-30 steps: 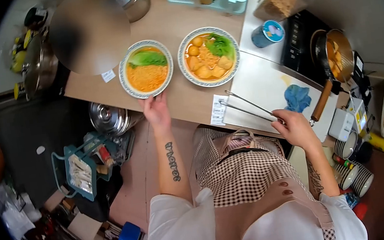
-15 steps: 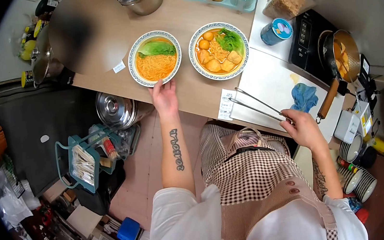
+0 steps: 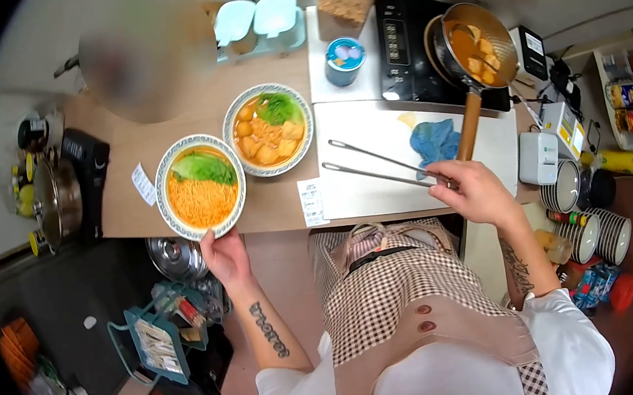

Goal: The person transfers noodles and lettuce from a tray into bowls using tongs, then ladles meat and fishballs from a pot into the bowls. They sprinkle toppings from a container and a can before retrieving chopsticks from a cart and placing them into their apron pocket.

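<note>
Head view. Holding the noodle bowl [image 3: 161,192] with the left hand [image 3: 226,257], between 9 and 10 o'clock from the middle. Clamping its rim near 5 o'clock, with the thumb up on the edge. Cannot tell the place of the fingers tucked below, nor tell a lifted bowl from one resting on the table [image 3: 118,193]. Filled with orange noodles [image 3: 203,202] toward 6 o'clock and green leaves [image 3: 203,167] toward 12.

Just beside it, at 2 o'clock: the other bowl [image 3: 308,125], full of round balls, big chunks, noodles and more green leaves. Cannot tell touching rims from a small gap. Near the noodle bowl, at 9 o'clock: a small slip [image 3: 144,184]. Below the other bowl, at 5 o'clock: a long slip [image 3: 312,203].

Holding tongs [image 3: 379,176] in the right hand [image 3: 475,191], at 3 o'clock, with fingers wrapped tight round the back end. Keeping the two tips apart over the white board [image 3: 365,199], pointing between 9 and 10 o'clock. Near that hand, at 11 o'clock: a blue cloth [image 3: 436,143]. Farther up, at 12: a pan [image 3: 501,37] of orange soup and chunks on a black hob [image 3: 397,79], with a brown handle [image 3: 470,125] reaching down near the hand.
</note>
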{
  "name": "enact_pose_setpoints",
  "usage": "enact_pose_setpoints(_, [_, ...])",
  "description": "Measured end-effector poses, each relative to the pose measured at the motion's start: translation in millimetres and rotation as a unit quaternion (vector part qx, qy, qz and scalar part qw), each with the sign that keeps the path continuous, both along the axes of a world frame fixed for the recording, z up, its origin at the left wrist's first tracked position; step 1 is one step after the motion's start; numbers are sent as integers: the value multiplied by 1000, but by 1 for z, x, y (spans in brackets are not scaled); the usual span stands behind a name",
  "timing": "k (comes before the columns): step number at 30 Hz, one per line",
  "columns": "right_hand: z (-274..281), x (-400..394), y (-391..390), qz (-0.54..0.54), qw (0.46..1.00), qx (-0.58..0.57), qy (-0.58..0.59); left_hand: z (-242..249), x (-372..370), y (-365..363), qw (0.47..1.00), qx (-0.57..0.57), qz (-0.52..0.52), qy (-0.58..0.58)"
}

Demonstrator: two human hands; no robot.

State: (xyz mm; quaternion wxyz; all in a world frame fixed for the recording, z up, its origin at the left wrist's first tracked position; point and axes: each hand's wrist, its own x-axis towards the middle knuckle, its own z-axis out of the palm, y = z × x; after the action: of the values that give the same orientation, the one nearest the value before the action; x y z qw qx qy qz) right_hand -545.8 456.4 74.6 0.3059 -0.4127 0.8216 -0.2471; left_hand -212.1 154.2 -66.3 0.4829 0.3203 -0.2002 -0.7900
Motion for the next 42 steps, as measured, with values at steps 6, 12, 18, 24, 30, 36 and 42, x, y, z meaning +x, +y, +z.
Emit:
enact_pose_setpoints(6, [26, -89, 62, -142, 987, -26, 76, 16, -32, 41, 998, -2, -57, -29])
enact_pose_setpoints(12, [34, -197, 100, -186, 920, 89, 334, 30, -106, 86, 985, 4, -167, -41])
enact_pose_setpoints(18, [-7, -270, 93, -139, 912, 148, 356, 27, -195, 110, 968, 11, -250, -28])
enact_pose_setpoints(24, [-41, -297, 81, -117, 921, 125, 349, 11, -263, 119, 949, 9, -317, -6])
enact_pose_setpoints(30, [-4, -273, 101, -171, 932, 89, 307, 9, -298, 131, 941, -8, -338, -22])
enact_pose_setpoints(36, [19, -244, 111, -136, 958, 58, 247, -1, -307, 131, 939, 1, -343, -11])
enact_pose_setpoints(42, [32, -205, 82, -57, 984, -4, 169, -1, -304, 129, 936, 6, -352, -15])
